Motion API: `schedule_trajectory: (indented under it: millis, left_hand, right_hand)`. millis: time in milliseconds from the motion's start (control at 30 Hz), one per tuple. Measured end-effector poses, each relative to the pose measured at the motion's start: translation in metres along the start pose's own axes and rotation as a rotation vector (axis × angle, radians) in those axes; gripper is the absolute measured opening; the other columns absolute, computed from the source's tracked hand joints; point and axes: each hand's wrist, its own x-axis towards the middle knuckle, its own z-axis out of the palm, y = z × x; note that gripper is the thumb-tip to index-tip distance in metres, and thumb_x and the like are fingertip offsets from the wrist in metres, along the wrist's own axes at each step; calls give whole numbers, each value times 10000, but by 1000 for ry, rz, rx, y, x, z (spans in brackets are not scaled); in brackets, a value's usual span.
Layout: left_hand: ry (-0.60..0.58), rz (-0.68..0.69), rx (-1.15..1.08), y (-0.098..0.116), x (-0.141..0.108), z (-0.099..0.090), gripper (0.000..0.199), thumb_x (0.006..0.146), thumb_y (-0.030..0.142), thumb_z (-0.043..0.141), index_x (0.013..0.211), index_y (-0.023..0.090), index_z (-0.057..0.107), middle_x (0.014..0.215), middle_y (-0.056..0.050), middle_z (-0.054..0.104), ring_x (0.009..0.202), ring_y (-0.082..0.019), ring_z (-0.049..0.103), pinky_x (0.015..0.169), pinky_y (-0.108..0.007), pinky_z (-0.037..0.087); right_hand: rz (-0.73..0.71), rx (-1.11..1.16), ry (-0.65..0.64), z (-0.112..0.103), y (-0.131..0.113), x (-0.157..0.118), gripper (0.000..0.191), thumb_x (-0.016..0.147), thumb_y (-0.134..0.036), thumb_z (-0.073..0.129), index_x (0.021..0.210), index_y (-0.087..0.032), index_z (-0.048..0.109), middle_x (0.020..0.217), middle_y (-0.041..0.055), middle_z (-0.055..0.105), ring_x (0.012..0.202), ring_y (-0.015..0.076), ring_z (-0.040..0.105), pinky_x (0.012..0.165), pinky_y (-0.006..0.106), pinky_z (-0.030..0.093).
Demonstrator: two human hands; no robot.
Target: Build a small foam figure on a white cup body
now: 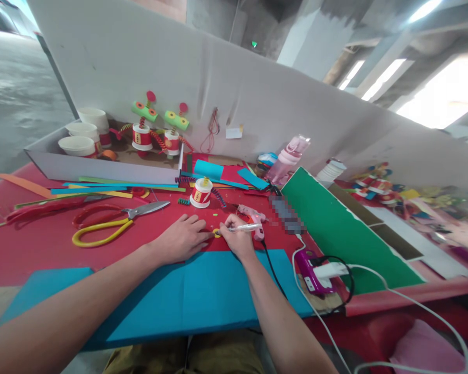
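Observation:
My right hand [237, 240] is closed around a clear pen [244, 227], its tip down at a small yellow paper disc [216, 233] on the red table. My left hand [185, 238] lies flat with fingers stretched out, fingertips beside the disc's left edge; whether they touch it I cannot tell. Just beyond both hands stands a small red-and-white paper cup [200, 193] with coiled paper arms and a yellow coil on top. A pink glue gun [254, 217] rests right behind my right hand. Blue paper [187, 296] covers the table's near side, under my forearms.
Yellow-and-red scissors [117, 221] and paper strips [101, 188] lie at left. Behind them, a box [113, 170] holds cups and finished cup figures [142, 136]. At right are a purple power strip [315, 272] with cables, a green board [335, 234] and a pink bottle [290, 158]. A co-worker's hand [466, 236] shows far right.

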Motion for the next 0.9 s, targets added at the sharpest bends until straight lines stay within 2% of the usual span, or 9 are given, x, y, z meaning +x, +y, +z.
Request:
schedule_trajectory:
  millis: [900]
  left_hand:
    - [14, 0, -4, 0, 0, 0, 306, 959, 344, 450, 1176, 250, 645, 964, -72, 579, 887, -215, 491, 734, -343, 344]
  right_hand:
    - [6, 16, -18, -1, 0, -1, 196, 719, -266, 540, 595, -233, 392, 521, -64, 404, 481, 115, 406, 459, 242, 305]
